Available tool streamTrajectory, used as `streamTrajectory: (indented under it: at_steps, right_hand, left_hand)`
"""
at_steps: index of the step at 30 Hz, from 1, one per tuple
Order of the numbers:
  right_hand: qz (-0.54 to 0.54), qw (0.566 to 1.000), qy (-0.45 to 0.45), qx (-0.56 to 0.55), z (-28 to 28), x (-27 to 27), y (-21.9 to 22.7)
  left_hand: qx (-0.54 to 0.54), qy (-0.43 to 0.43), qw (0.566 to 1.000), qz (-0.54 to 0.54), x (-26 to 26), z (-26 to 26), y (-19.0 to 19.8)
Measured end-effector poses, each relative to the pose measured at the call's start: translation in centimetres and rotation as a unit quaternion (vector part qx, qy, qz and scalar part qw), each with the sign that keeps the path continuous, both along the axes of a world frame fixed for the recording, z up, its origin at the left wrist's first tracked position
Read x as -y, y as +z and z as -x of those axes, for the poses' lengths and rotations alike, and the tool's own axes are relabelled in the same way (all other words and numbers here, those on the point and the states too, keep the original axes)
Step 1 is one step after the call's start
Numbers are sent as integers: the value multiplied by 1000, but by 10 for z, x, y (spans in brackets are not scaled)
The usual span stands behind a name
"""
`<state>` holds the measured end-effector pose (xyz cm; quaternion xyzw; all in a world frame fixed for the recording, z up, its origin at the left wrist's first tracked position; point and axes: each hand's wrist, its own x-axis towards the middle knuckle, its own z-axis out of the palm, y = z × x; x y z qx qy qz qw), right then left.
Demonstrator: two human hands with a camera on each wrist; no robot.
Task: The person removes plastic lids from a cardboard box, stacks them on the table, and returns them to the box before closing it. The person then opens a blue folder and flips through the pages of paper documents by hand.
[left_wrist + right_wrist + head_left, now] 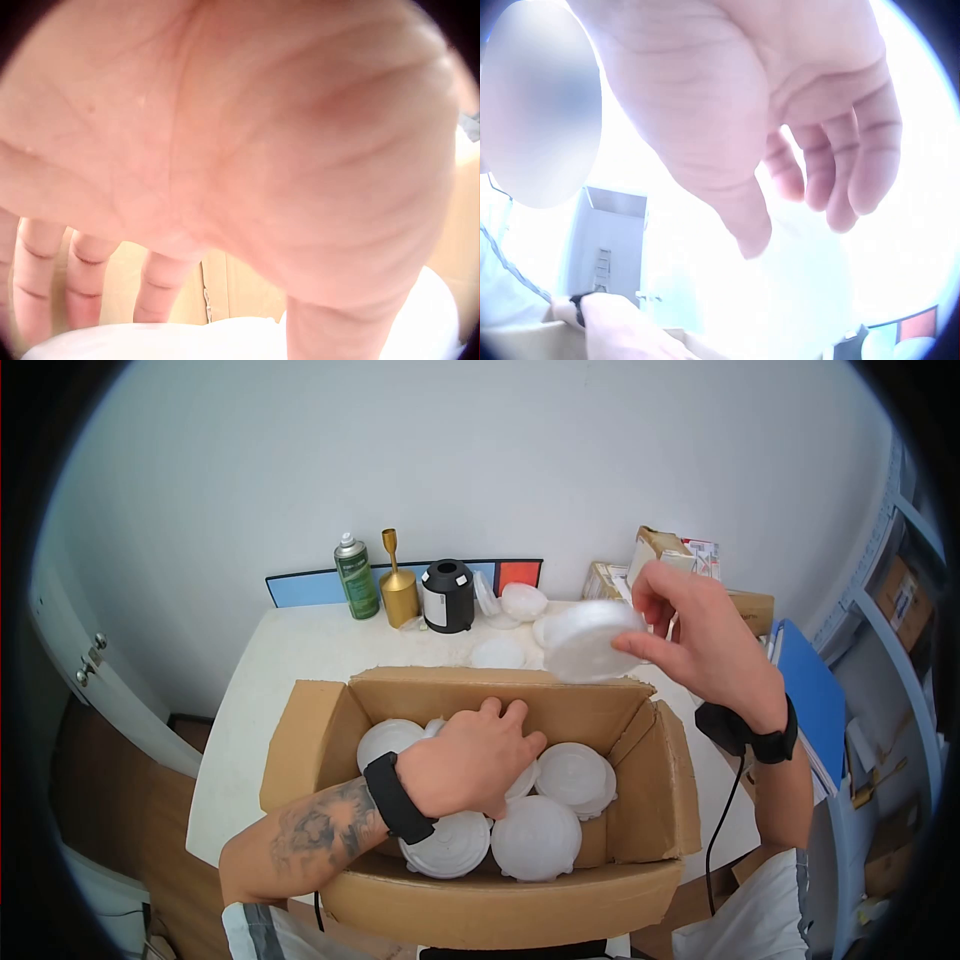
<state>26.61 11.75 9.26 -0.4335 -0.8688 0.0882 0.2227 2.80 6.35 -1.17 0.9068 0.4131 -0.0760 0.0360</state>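
My right hand (705, 645) pinches a thick, round white lid (590, 643) between thumb and fingers, held up above the far right edge of the cardboard box (520, 910). In the right wrist view the lid is washed out by glare. Inside the box lie several round, translucent white lids with small tabs, among them one at the front (537, 838) and one to the right (575, 775). My left hand (465, 760) reaches down into the box with its fingers spread over the lids. In the left wrist view the fingertips (154, 300) pass behind a white lid (165, 343).
On the white table (235, 760) behind the box stand a green spray can (356, 578), a gold candlestick (399, 595) and a black cylinder (447, 597). More white lids (523, 602) lie beside them. Small cartons (660, 550) and a blue folder (810, 690) are at the right.
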Motion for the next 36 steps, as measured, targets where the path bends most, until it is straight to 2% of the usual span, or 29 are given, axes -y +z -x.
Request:
streamTrajectory:
  at_steps: [1,3,5,8,9,11,12,14,18,20,24,27,30,34,36]
  right_hand:
    - [-1,1000,-2,-1,0,-10,-9]
    - [-228,970,7,-85,3,-31,-31]
    - [-215,972,-5,-89,9,-27,-37]
    - [-74,994,36,72,16,-8,-37]
    - [-71,994,35,73,18,-6,-43]
    - [10,946,123,299,18,-1,-57]
    - [13,947,122,298,19,0,-65]
    - [180,861,161,447,23,-1,-76]
    - [124,889,192,397,22,5,-76]
    - [140,858,208,449,24,7,-80]
    - [78,874,221,426,26,15,-102]
    - [51,865,195,460,46,24,-125]
    - [25,827,214,519,55,33,-140]
    - [-7,833,210,512,52,32,-161]
    - [-27,876,180,447,48,25,-183]
  left_hand:
    - [8,2,1000,-1,1,0,3]
    - [10,1,1000,-2,4,-2,9]
    - [15,8,1000,-3,6,-1,15]
    - [9,-5,1000,-7,7,-1,16]
    - [17,-8,1000,-20,7,0,16]
    - [24,-17,999,-30,7,-1,18]
    - [28,-3,1000,-14,8,-1,22]
    - [31,14,999,0,8,0,28]
    - [53,37,998,25,9,2,39]
    - [58,41,997,23,8,3,41]
    - [92,70,993,14,6,7,46]
    - [105,71,992,-1,4,7,47]
    - [124,61,990,-15,5,7,42]
    - [150,77,985,-23,11,6,47]
    - [179,81,980,-25,11,6,53]
